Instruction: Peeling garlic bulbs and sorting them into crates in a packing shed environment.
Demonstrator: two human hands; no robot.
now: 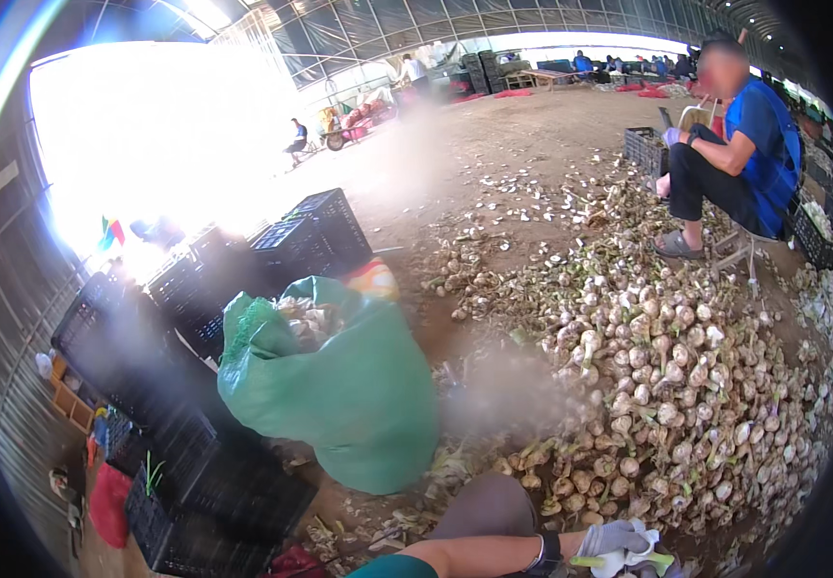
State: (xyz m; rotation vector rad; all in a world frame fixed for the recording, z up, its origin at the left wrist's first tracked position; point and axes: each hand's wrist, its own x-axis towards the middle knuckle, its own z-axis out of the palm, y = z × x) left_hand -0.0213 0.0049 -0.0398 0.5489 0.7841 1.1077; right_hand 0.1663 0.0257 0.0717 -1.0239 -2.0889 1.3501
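My left hand [613, 539], in a pale grey work glove with a dark band at its wrist, reaches across the bottom edge from the left. Its fingers are closed around white garlic bulbs [608, 564] with short green stems, partly cut off by the frame. My right hand is out of view. Just beyond lies a broad heap of garlic bulbs [666, 415], with roots and stalks on many of them. My knee [487, 509] rises left of the hand. Farther left, a green woven sack [366, 404] stands with its mouth wide, showing pale garlic or skins inside.
Black plastic crates [221, 462] are stacked along the left, with more crates [315, 235] behind the sack. A person in a blue vest [767, 144] sits on a low stool at the upper right, beside a crate [645, 149]. Garlic scraps [525, 195] litter the dirt floor.
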